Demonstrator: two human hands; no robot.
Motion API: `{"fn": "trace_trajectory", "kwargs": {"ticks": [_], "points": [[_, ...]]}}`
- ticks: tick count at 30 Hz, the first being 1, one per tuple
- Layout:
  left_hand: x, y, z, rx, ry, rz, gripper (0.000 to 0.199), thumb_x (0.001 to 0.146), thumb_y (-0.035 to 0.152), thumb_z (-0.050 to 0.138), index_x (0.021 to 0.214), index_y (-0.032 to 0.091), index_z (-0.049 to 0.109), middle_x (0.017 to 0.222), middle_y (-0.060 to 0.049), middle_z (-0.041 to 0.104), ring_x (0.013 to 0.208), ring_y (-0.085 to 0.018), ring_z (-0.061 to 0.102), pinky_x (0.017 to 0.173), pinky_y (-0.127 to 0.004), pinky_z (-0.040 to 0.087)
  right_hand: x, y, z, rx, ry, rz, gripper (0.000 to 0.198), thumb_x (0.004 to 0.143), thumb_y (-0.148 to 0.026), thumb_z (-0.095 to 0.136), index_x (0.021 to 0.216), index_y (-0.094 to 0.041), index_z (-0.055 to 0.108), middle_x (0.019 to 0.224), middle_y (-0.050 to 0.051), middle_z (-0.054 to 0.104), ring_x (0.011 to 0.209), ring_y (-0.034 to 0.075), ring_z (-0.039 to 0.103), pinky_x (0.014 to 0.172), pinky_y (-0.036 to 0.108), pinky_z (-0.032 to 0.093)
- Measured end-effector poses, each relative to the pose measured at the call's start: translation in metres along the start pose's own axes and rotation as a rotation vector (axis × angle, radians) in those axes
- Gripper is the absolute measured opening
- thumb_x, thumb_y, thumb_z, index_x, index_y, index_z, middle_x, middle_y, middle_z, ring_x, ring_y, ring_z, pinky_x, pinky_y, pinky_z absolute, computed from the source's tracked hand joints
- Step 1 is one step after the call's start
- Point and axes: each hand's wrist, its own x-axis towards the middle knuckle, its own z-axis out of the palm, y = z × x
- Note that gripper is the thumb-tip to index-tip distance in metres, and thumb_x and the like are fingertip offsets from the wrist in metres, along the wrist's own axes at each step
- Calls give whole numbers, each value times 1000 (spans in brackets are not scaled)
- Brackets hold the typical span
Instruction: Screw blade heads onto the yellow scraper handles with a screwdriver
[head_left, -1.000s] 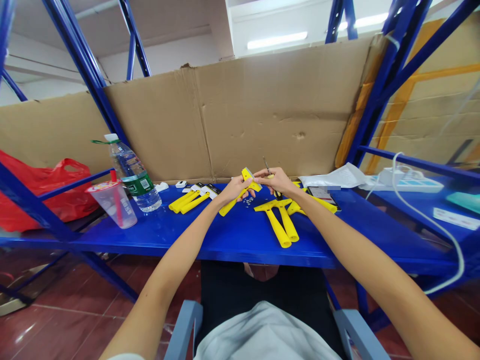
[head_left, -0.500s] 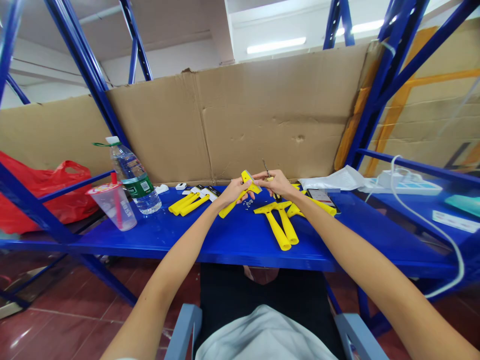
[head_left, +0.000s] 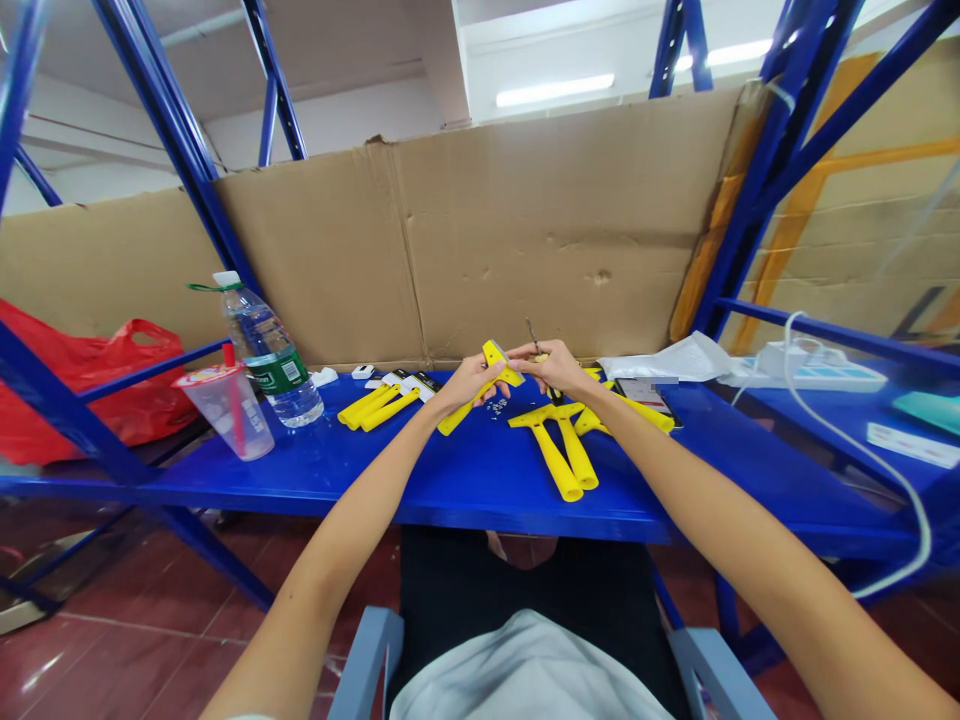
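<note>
My left hand point(head_left: 469, 380) is closed around a yellow scraper point(head_left: 454, 420), its head tilted up and its handle angled down to the left. Close against that head is my right hand point(head_left: 556, 364), fingertips at the scraper. A screwdriver point(head_left: 531, 332) sits in the right hand, its thin shaft pointing up and away from the scraper. Small metal screws point(head_left: 496, 406) lie scattered just below the hands. Yellow scraper handles point(head_left: 559, 462) rest on the blue table under my right forearm. Several yellow scrapers point(head_left: 379, 408) with black-and-white heads lie left of my left hand.
A water bottle point(head_left: 277, 365) and a plastic cup point(head_left: 251, 420) with a red straw stand at the left, beside a red bag point(head_left: 142, 390). Behind the table point(head_left: 465, 500) rises a cardboard wall point(head_left: 525, 230). A phone point(head_left: 645, 397) and a white plastic bag point(head_left: 667, 358) lie at the right.
</note>
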Motion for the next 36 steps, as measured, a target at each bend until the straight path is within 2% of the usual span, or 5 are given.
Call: {"fn": "trace_trajectory", "kwargs": {"ticks": [12, 21, 28, 31, 36], "points": [[2, -3, 0, -31, 36, 1, 50, 100, 62, 72, 116, 19, 51, 76, -6, 74, 47, -9, 51, 43, -18, 30, 1, 1, 5, -76, 83, -25, 62, 75, -76, 86, 92, -17, 82, 59, 1, 67, 41, 12, 52, 42, 26, 40], [3, -4, -8, 40, -43, -35, 50, 97, 60, 76, 114, 20, 50, 72, -3, 70, 51, -11, 53, 46, -20, 38, 0, 0, 7, -105, 90, -30, 63, 75, -76, 85, 93, -16, 81, 72, 5, 74, 42, 11, 53, 39, 26, 41], [2, -9, -11, 72, 51, -43, 47, 97, 62, 76, 108, 21, 57, 64, 5, 54, 46, -10, 46, 45, -22, 32, 4, 12, 4, -185, 98, -34, 58, 88, -73, 75, 102, -16, 82, 94, 9, 83, 42, 12, 55, 40, 27, 43], [4, -10, -14, 58, 160, 2, 40, 101, 58, 71, 108, 22, 55, 64, 7, 49, 45, -8, 42, 45, -21, 30, 10, 23, -3, -377, 81, -90, 35, 99, -50, 71, 104, -18, 84, 102, 11, 86, 61, 20, 72, 56, 29, 54], [7, -7, -26, -19, 314, 58, 37, 103, 56, 68, 108, 24, 50, 63, 9, 47, 44, -7, 39, 43, -19, 28, 13, 37, -11, -767, -134, -105, 10, 89, -21, 82, 98, -21, 87, 105, 10, 87, 101, 30, 81, 90, 34, 57]]}}
